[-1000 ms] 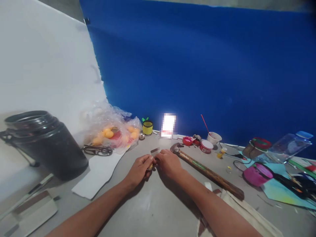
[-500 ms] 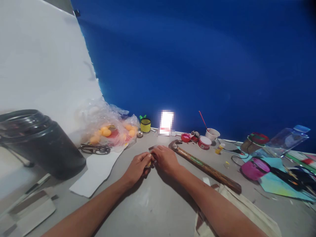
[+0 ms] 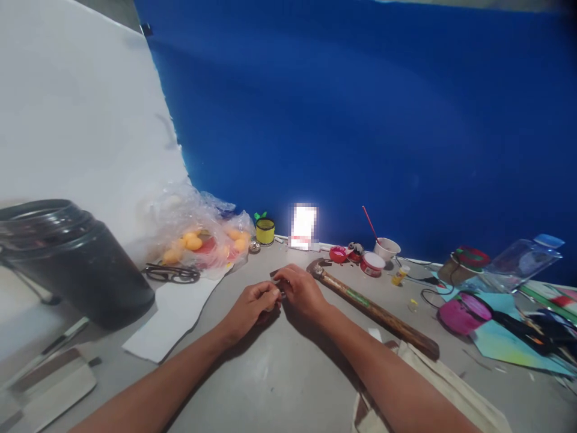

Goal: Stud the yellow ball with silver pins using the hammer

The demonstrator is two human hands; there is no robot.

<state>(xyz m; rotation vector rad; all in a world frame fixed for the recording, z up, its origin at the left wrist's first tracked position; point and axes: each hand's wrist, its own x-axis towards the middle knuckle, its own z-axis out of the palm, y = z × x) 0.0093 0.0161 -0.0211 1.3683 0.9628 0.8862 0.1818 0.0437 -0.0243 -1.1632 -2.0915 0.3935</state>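
In the head view, the left hand (image 3: 255, 305) and the right hand (image 3: 303, 291) meet above the grey table (image 3: 265, 385), their fingertips almost touching. The left fingers are curled closed, thumb against forefinger, pinching a small piece (image 3: 283, 293) that shows only as a shiny speck between the two hands; the rest of it is hidden. The right fingers bend down toward it, with a dark sliver (image 3: 273, 273) at their tips, and I cannot tell whether they grip anything. Just to the right of the right hand lies a hammer (image 3: 374, 308), its head away from the person and its wooden handle slanting back toward a pale cloth (image 3: 433, 374) by the right forearm. On the left, a sheet of white paper (image 3: 174, 319) lies flat, with a pair of glasses (image 3: 174, 273) at its far end, near a clear plastic bag (image 3: 180, 210) of orange balls (image 3: 193, 242). A large dark jar (image 3: 90, 270) leans at the far left. Beyond the hammer, a red stick (image 3: 370, 222) stands tilted in a white cup (image 3: 387, 249).
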